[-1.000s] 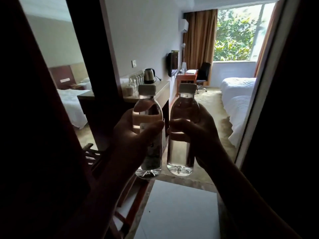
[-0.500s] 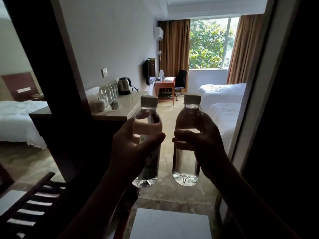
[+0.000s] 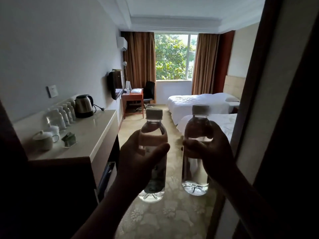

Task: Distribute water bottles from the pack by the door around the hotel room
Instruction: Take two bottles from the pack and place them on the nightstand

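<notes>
I hold two clear, full water bottles upright in front of me, side by side and a little apart. My left hand grips the left bottle around its middle; the bottle has a white cap and a label low down. My right hand grips the right bottle the same way, with its white cap slightly higher. Both arms stretch forward in shadow over the patterned carpet.
A pale counter on the left carries several water bottles, a steel kettle and white cups. A dark door frame closes off the right. Ahead lie two white beds, a wooden desk and an office chair by the window.
The view has advanced through the doorway into the room; the dark frame on the left has slid out of view and the counter is closer. Both hands still hold their bottles the same way.
</notes>
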`<state>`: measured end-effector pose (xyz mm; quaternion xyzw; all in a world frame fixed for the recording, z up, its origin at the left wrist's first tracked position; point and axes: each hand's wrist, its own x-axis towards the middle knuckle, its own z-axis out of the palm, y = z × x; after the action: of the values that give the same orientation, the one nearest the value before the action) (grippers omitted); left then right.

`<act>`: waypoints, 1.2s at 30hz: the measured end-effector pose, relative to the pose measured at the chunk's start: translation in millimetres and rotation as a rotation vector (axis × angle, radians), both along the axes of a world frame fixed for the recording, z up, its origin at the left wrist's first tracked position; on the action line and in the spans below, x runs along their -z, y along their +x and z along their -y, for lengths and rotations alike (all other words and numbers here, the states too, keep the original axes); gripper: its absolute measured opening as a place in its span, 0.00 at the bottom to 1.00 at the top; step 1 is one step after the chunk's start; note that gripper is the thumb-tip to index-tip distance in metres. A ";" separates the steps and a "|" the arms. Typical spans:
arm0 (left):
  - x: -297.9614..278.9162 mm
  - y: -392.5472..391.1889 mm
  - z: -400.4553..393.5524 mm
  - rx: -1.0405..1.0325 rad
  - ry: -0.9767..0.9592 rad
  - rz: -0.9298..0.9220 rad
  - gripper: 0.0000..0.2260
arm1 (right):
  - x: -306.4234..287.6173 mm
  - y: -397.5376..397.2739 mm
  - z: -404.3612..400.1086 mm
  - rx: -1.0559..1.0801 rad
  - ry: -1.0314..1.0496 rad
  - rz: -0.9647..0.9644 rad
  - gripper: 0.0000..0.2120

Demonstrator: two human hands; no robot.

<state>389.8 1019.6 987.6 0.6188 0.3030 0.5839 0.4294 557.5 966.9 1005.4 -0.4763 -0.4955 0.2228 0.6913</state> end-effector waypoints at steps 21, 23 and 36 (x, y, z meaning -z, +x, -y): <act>1.5 218.5 -408.5 0.024 0.027 -0.055 0.25 | 5.2 233.1 -418.9 0.013 0.054 0.115 0.23; 4.4 226.2 -454.9 0.033 0.031 -0.046 0.26 | 10.2 239.0 -468.2 0.022 0.058 0.131 0.23; 0.0 296.2 -798.7 0.124 0.071 -0.045 0.22 | 12.4 288.8 -796.4 0.139 -0.010 0.158 0.22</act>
<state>686.0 1818.3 987.6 0.6642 0.2529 0.5524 0.4356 846.4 1763.2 993.0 -0.5292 -0.5132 0.1383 0.6614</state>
